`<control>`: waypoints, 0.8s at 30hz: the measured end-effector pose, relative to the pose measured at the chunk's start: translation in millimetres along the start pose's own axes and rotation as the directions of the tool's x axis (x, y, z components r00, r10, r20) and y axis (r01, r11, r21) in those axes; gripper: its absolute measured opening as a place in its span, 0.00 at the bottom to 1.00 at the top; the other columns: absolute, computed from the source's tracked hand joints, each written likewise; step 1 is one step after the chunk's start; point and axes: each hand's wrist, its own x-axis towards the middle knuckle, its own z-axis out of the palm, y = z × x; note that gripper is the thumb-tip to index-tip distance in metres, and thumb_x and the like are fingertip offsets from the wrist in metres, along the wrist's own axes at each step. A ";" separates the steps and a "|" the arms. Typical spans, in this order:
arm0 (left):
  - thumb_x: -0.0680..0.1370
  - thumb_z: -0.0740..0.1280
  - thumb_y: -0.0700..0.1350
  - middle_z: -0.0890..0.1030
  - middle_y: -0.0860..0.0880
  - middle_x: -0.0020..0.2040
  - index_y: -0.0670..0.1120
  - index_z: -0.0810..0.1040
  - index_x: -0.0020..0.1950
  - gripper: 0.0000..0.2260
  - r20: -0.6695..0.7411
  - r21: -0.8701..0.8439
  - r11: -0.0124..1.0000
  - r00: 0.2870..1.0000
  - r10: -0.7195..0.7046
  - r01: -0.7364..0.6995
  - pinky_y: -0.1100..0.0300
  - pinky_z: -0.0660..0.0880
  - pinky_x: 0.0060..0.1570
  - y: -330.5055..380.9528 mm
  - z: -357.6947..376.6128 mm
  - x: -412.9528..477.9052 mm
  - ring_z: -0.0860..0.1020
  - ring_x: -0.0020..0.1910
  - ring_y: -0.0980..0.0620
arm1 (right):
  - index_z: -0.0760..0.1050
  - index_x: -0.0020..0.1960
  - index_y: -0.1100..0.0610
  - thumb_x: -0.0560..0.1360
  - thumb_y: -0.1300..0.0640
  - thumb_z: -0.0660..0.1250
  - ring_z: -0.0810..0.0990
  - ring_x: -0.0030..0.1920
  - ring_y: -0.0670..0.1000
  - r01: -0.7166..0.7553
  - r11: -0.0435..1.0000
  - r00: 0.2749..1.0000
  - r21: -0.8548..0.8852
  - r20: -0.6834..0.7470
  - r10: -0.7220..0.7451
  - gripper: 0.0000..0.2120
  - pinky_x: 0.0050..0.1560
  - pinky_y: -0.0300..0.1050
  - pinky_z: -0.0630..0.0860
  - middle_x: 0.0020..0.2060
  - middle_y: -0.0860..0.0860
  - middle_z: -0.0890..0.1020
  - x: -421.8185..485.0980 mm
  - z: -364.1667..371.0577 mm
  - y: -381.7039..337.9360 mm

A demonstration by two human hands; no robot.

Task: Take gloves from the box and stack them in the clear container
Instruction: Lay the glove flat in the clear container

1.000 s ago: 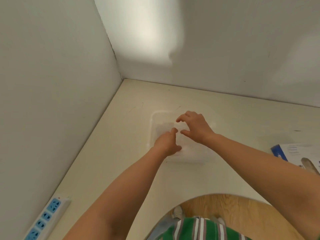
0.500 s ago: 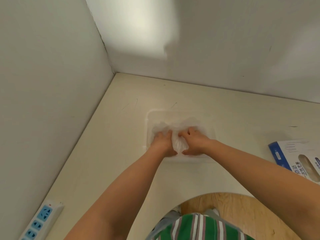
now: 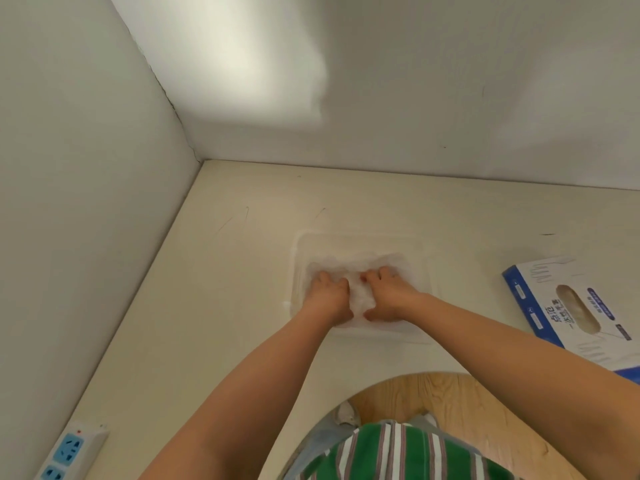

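Note:
The clear container sits on the cream table, just ahead of me. Inside it lies a crumpled pile of thin see-through gloves. My left hand and my right hand are side by side inside the container and press down on the pile. A bunch of glove film rises between them. The fingertips are buried in the film. The blue and white glove box lies flat to the right, its oval opening showing gloves inside.
Grey walls close the table at the back and on the left, meeting in the far left corner. A white power strip with blue sockets lies at the table's near left. A curved cut-out in the near edge shows wooden floor.
A second ago both hands hovered above the container, pinching a glove between them. They have since dropped into it and now press the pile flat.

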 end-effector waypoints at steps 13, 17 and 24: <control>0.80 0.59 0.47 0.79 0.51 0.36 0.47 0.78 0.48 0.08 -0.654 -0.407 0.908 0.726 -0.213 -0.100 0.57 0.69 0.35 68.1 -53.1 -32.3 0.76 0.37 0.49 | 0.81 0.51 0.52 0.76 0.60 0.64 0.71 0.34 0.41 0.465 0.871 0.678 0.161 -0.697 -0.233 0.09 0.42 0.45 0.74 0.44 0.48 0.78 -40.7 -50.5 50.9; 0.79 0.59 0.46 0.76 0.52 0.33 0.47 0.77 0.49 0.07 -0.644 -0.456 0.861 0.751 -0.144 -0.226 0.55 0.71 0.36 122.7 -55.7 -32.1 0.77 0.37 0.49 | 0.81 0.49 0.53 0.76 0.61 0.62 0.72 0.34 0.39 0.398 0.885 0.661 0.243 -0.745 -0.092 0.09 0.41 0.41 0.71 0.43 0.45 0.81 -60.1 -53.2 102.4; 0.77 0.62 0.45 0.81 0.49 0.42 0.48 0.76 0.54 0.08 -0.459 -0.404 0.844 0.876 0.148 -0.354 0.56 0.73 0.42 217.8 -30.3 -19.6 0.78 0.43 0.48 | 0.80 0.47 0.55 0.76 0.61 0.60 0.78 0.45 0.51 -0.032 0.943 0.771 0.331 -0.592 0.234 0.10 0.47 0.50 0.77 0.46 0.50 0.81 -91.2 -26.8 214.4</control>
